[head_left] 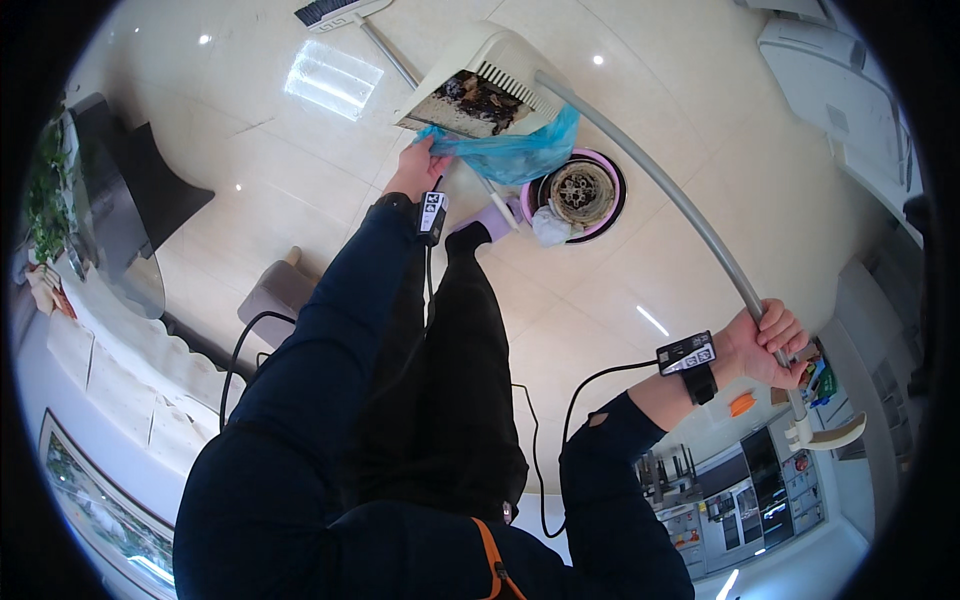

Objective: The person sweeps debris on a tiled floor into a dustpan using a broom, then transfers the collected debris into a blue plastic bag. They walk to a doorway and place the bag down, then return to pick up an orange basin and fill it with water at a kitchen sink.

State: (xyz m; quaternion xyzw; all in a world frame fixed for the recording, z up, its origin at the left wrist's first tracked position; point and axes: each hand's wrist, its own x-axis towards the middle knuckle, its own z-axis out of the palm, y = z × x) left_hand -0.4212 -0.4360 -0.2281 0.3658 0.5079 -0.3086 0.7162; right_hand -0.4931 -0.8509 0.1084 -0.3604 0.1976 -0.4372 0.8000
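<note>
My left hand (418, 168) pinches the edge of a thin blue plastic bag (525, 157). The bag stretches along the lower edge of a cream long-handled dustpan (495, 52). Dark, wet-looking grime (478, 100) coats the inside of its pan, beside a row of comb-like teeth. Out to the right, my right hand (768, 346) is wrapped round the upper end of the dustpan's grey handle (690, 205), below its hooked cream end. Under the bag stands a round bin (619, 215) with a pink inner rim, holding a round, dirty, holed piece and crumpled white stuff.
A broom (335, 12) lies on the tiled floor at the far left of the dustpan. My foot in a purple slipper (488, 220) is beside the bin. A grey stool (277, 292) and dark chair (165, 190) stand left. Black cables (570, 420) run from my wrist devices.
</note>
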